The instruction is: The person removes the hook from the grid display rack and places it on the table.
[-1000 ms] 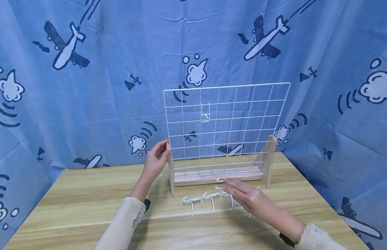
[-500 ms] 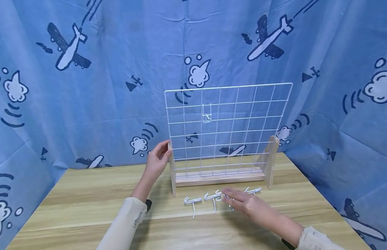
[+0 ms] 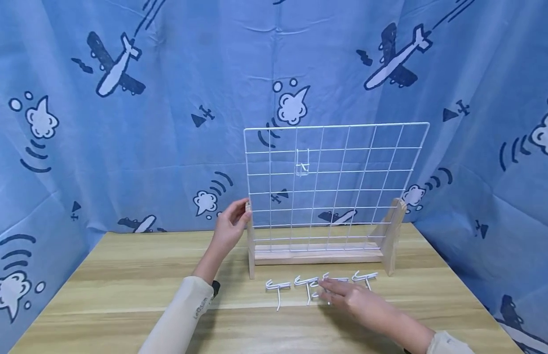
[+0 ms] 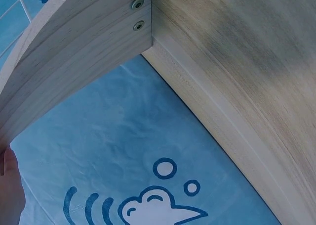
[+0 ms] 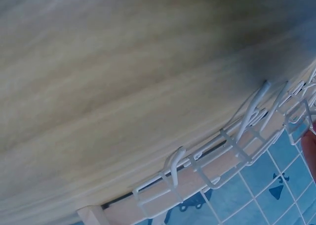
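A white wire grid panel stands upright in a wooden stand. My left hand pinches the top of the stand's left upright; the left wrist view shows part of that hand at the wood's edge. One white wire hook hangs on the upper part of the grid. My right hand pinches another white wire hook between thumb and fingers, its bent ends poking out to the left. Part of this hook is hidden by the fingers. In the right wrist view, a fingertip touches it.
Several more hooks lie in a row in front of the stand, from a left one to a right one. Beneath is a wood-grain table. A blue curtain printed with planes hangs behind and at both sides.
My right hand has come down and toward me with its hook, nearer the row on the table. My left hand stays on the upright. The head view has swung slightly left.
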The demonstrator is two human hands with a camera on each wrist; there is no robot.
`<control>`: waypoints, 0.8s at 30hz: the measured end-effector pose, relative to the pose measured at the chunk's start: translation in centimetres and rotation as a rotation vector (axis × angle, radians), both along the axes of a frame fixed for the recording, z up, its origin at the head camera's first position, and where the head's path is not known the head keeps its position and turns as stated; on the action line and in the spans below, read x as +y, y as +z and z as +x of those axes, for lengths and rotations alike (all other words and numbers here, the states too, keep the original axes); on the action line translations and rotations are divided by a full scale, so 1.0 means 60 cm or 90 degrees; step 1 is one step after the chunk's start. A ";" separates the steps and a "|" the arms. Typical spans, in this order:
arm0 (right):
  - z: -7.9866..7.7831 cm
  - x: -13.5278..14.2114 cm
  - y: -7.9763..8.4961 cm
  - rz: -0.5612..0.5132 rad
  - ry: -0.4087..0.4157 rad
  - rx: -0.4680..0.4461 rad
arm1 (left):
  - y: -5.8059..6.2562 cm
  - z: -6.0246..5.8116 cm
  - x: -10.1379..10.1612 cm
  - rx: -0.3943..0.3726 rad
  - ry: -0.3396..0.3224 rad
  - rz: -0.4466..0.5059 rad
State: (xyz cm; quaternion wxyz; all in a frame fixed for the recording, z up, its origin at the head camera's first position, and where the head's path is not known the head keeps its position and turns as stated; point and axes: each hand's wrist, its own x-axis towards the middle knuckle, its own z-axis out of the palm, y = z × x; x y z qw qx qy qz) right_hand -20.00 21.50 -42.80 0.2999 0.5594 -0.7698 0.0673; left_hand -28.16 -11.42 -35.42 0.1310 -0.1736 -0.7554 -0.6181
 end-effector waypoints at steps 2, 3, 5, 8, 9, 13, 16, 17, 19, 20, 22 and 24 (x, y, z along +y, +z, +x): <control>0.003 0.000 -0.002 0.012 -0.001 -0.001 | 0.010 0.009 0.003 -0.001 -0.001 -0.004; 0.004 0.000 -0.002 0.020 -0.002 -0.001 | 0.015 0.014 0.004 0.002 -0.001 -0.008; 0.005 0.001 -0.002 0.034 -0.004 0.001 | 0.020 0.019 0.005 0.003 -0.001 -0.011; 0.004 0.001 -0.003 0.047 -0.004 0.008 | 0.025 0.022 0.006 0.004 0.001 -0.016; 0.003 0.001 -0.003 0.049 -0.004 0.012 | 0.025 0.022 0.006 0.004 0.002 -0.016; 0.001 0.002 -0.004 0.057 -0.001 0.036 | 0.025 0.022 0.006 0.002 0.002 -0.013; 0.001 0.002 -0.006 0.061 0.002 0.049 | 0.025 0.021 0.007 0.002 0.004 -0.014; 0.001 0.002 -0.006 0.063 0.001 0.052 | 0.025 0.021 0.007 0.001 0.005 -0.015; 0.004 0.002 -0.007 0.067 -0.006 0.052 | 0.025 0.021 0.007 -0.005 0.005 -0.015; 0.007 0.002 -0.007 0.071 -0.012 0.052 | 0.025 0.020 0.007 -0.009 0.004 -0.015; 0.012 0.002 -0.006 0.084 -0.028 0.048 | 0.024 0.020 0.006 -0.013 0.003 -0.014; 0.016 0.003 -0.005 0.102 -0.045 0.044 | 0.024 0.019 0.006 -0.012 0.004 -0.014</control>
